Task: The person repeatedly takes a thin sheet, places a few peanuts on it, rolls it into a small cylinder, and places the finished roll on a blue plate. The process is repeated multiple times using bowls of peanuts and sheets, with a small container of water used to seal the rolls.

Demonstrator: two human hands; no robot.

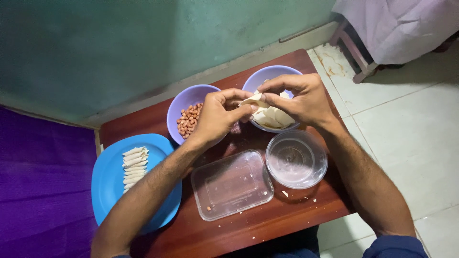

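We observe both hands raised together over the far side of the wooden worktop (267, 224). The left hand (217, 117) and the right hand (303, 100) meet on one pale pastry sheet (253, 100); each grip is clamped on it, thumb and fingertips pinching its folded edge. The sheet sits above the near rim of the right lilac bowl (272, 71), which holds more pale sheets and stands at the far edge. Just beside it, toward the left, the second lilac bowl (184, 102) holds peanuts (189, 119). A blue plate (107, 186) overhangs the left edge and carries a row of rolled pastries (134, 165). Toward the near edge lie a clear rectangular container (232, 184) and, touching it or nearly so, a clear round container (296, 160). Small crumbs are scattered near the round container.
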